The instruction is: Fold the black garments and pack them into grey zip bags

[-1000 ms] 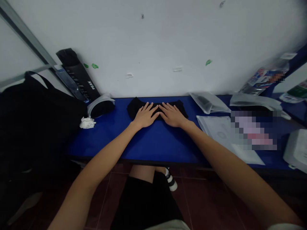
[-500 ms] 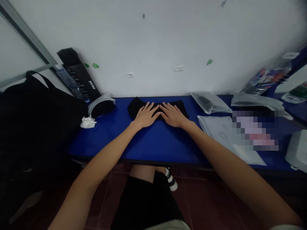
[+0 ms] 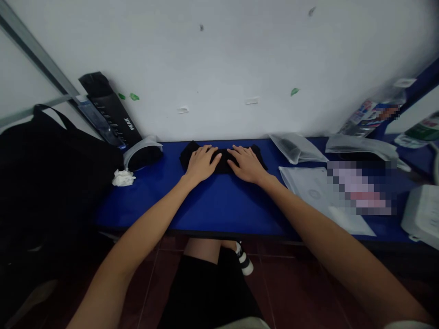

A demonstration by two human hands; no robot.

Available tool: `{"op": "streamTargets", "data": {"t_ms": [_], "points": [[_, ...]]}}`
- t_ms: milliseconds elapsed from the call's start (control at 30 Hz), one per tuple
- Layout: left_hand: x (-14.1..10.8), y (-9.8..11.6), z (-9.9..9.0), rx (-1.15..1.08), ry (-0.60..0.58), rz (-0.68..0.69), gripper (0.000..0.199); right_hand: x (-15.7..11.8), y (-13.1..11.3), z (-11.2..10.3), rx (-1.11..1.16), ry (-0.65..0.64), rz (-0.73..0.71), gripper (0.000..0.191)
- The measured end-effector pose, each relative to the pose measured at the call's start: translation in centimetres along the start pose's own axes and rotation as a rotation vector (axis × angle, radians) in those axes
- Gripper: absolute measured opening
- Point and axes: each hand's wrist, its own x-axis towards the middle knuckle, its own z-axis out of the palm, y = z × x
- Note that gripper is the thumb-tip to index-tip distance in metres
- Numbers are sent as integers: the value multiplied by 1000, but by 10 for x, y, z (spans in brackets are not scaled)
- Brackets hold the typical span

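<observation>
A folded black cloth (image 3: 223,161) lies lengthwise on the blue table (image 3: 219,208), near the wall. Its exact kind is hard to make out. On its left part rests my left hand (image 3: 202,162), palm down, fingers apart and slightly bent. My right hand (image 3: 246,163) lies on the right part in the same way, with its thumb pointing inward. A strip of the cloth shows between the two thumbs, and its ends stick out beyond both hands.
To the left stand a black bag (image 3: 58,160), a black PEAK package (image 3: 113,109), a pouch with something black (image 3: 146,155) and a crumpled tissue (image 3: 123,178). Clear plastic bags (image 3: 298,148), a bottle (image 3: 373,112) and a white box (image 3: 423,214) occupy the right side.
My hands have slid apart along the cloth, the left one leftward, so the gap between the thumbs is wider. The view has shifted slightly.
</observation>
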Motion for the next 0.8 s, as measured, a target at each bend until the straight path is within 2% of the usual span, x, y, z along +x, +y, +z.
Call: {"op": "streamTargets", "data": {"t_ms": [67,167,300,433,500,600,667,800], "points": [[2,-4,-8,-9,72,-42,47,1,-4,-9,3,75,30,47],[5,-10,-19,-40,89,-89,44,2,-11,-23,22,87,117,39],[5,-11,-28,-102,114,-130,49,0,-19,-34,52,96,215,39],[3,-8,-34,-118,147,-126,57,-1,-21,-44,85,186,324,37],[3,-8,-39,-91,127,-92,60,-1,-20,-51,117,231,385,36],[2,-11,-50,-60,16,6,57,-2,-15,-62,202,275,465,33],[1,-14,-57,-79,-137,50,53,-2,-12,-69,278,269,514,32],[-2,-20,-62,-160,-467,37,56,-1,-4,-79,321,193,570,30]]}}
